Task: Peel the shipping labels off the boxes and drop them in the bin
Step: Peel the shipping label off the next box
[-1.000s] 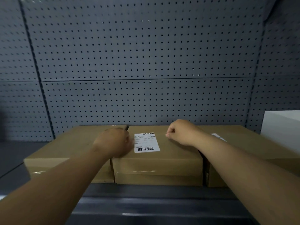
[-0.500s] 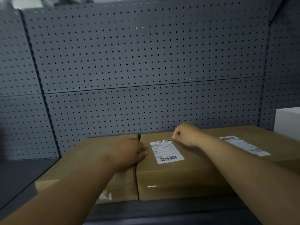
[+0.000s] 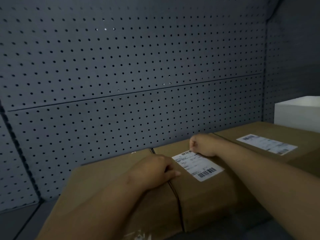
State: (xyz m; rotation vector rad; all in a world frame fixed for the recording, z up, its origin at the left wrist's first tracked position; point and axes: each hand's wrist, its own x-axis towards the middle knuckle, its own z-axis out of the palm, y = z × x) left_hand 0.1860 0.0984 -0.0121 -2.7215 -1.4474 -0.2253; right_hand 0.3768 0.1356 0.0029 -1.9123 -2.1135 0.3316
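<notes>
Before the grey perforated pegboard wall [image 3: 121, 66] sits the middle brown cardboard box [image 3: 207, 196]. The left hand [image 3: 152, 172] grips its edge at 9 o'clock of the white barcoded shipping label [image 3: 197, 166], which lies stuck flat on the box top. The right hand [image 3: 202, 144] is curled at the label's 1 o'clock corner; I cannot tell if it has it pinched. A hasty pull there might tear the paper. I see no bin.

Right hand [image 3: 203, 144] covers the far corner of the middle label [image 3: 197, 166]; any pinch is hidden. Its print is too small to read. White box [image 3: 297, 113] and right carton [image 3: 266, 129] are cut by the right edge.
</notes>
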